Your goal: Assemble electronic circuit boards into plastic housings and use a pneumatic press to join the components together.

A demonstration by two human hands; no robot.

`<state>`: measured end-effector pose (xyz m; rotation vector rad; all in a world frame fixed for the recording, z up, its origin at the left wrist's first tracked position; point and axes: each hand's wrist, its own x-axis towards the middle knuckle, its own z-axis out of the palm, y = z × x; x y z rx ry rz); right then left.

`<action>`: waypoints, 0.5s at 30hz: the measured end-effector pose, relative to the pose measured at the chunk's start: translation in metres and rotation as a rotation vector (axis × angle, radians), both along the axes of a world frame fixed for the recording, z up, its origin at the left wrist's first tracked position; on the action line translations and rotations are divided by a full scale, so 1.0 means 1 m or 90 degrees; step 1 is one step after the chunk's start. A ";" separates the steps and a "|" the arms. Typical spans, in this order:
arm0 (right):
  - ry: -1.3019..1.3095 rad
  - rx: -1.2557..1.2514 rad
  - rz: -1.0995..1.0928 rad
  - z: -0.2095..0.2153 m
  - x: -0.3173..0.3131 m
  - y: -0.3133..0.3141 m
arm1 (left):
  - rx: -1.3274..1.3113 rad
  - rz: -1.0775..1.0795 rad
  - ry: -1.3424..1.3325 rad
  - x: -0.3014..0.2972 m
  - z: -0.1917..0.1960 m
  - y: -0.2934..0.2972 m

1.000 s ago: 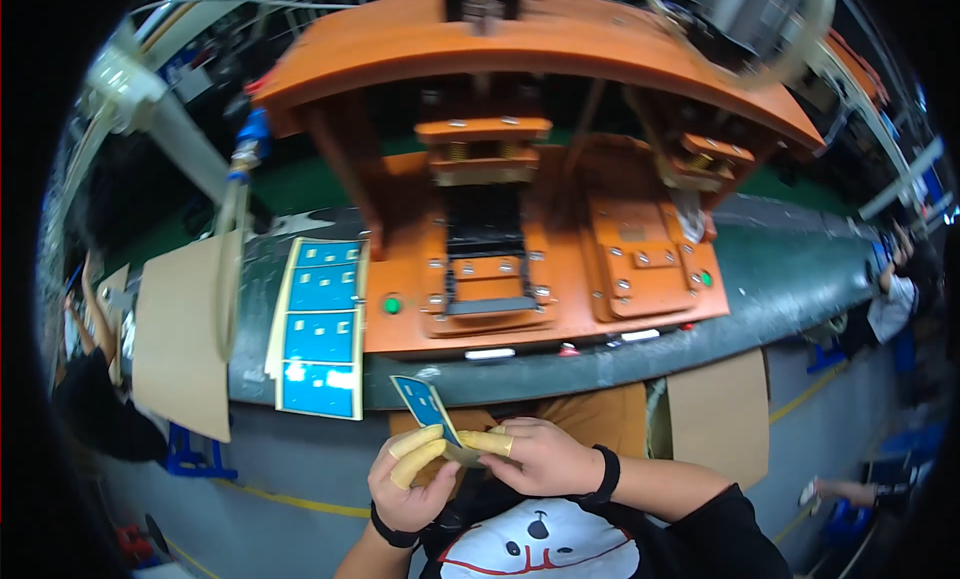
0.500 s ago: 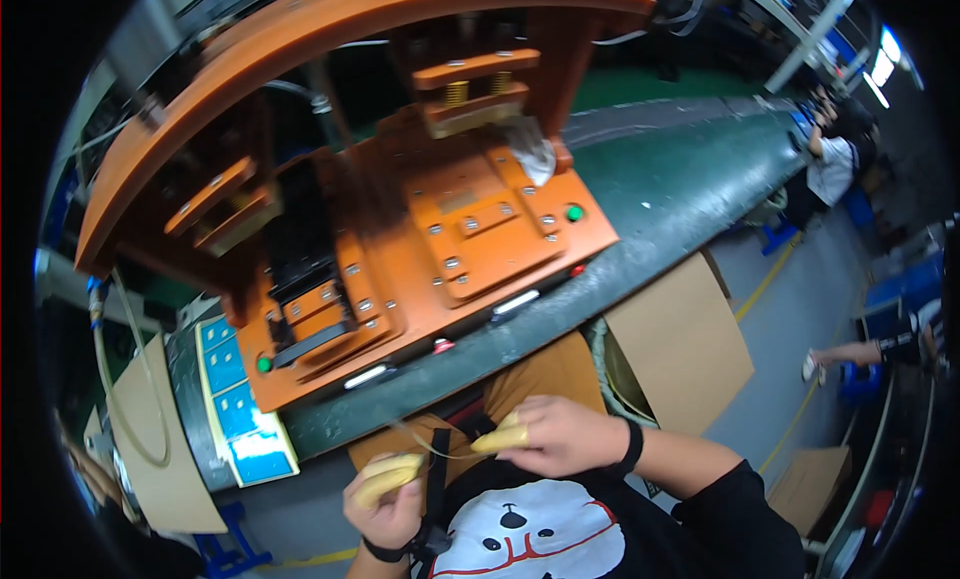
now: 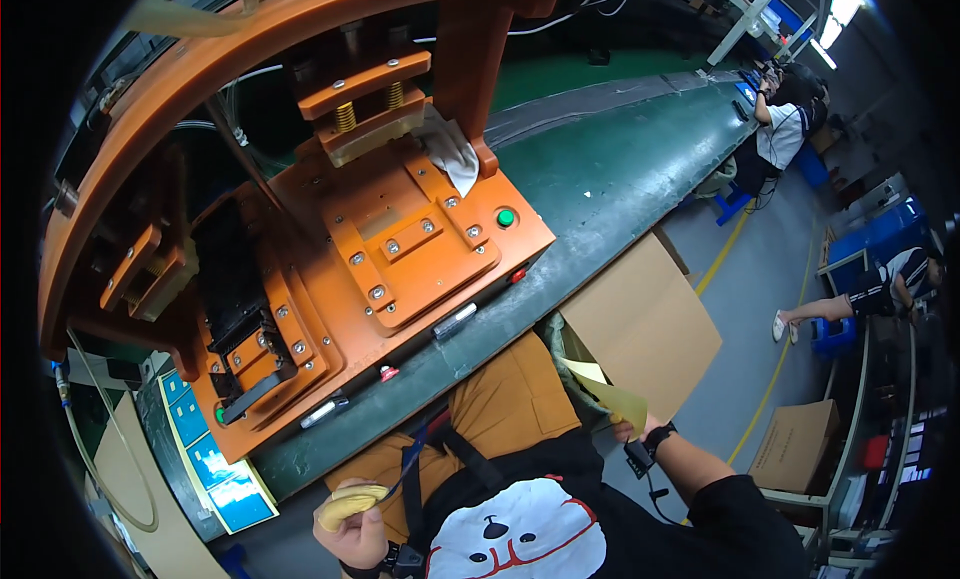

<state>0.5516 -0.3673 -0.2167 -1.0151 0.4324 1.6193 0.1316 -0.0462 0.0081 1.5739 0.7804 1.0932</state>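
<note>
My left hand (image 3: 350,531) is low in front of my trousers, with yellow coverings on its fingers and the fingertips closed against the thumb. A narrow dark strip (image 3: 412,467) passes close to those fingertips; I cannot tell whether they hold it. Out to the right, my right hand (image 3: 637,431) pinches a pale yellow sheet (image 3: 612,397), bent and hanging beside a greenish bag (image 3: 556,341) below the bench edge. Ahead stands an orange press fixture (image 3: 400,229). A black part (image 3: 235,269) lies in its left nest, while the right nest plate (image 3: 415,244) is bare.
The fixture rests on a green bench (image 3: 610,184). A sheet of blue square pieces (image 3: 205,449) lies at its left. Cardboard (image 3: 645,324) leans by the bench on the right, and a carton (image 3: 795,444) stands farther off. Two people (image 3: 790,129) are at the right.
My hands have moved apart: the right went outward to the right and now shows the pale yellow sheet. My left shifted slightly left and down. The whole view has shifted too.
</note>
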 end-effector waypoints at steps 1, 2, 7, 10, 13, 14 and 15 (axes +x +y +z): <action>0.012 -0.051 -0.040 -0.003 -0.009 -0.004 | 0.001 0.000 0.000 0.000 -0.002 0.002; 0.011 -0.049 -0.041 -0.010 -0.014 -0.009 | 0.046 -0.017 0.019 0.001 -0.005 0.004; 0.194 -0.033 -0.180 -0.034 -0.025 -0.015 | 0.053 -0.040 0.043 0.008 -0.009 0.003; 0.131 -0.066 -0.157 -0.065 -0.008 -0.023 | 0.067 -0.056 0.057 0.011 -0.008 0.006; 0.021 -0.194 -0.094 -0.057 -0.007 -0.001 | 0.099 -0.039 0.090 0.004 -0.014 0.007; -0.045 -0.300 -0.071 -0.043 -0.006 0.012 | 0.095 -0.021 0.095 0.002 -0.014 0.007; -0.043 -0.301 -0.037 -0.038 0.003 0.014 | 0.088 -0.007 0.096 0.001 -0.015 0.006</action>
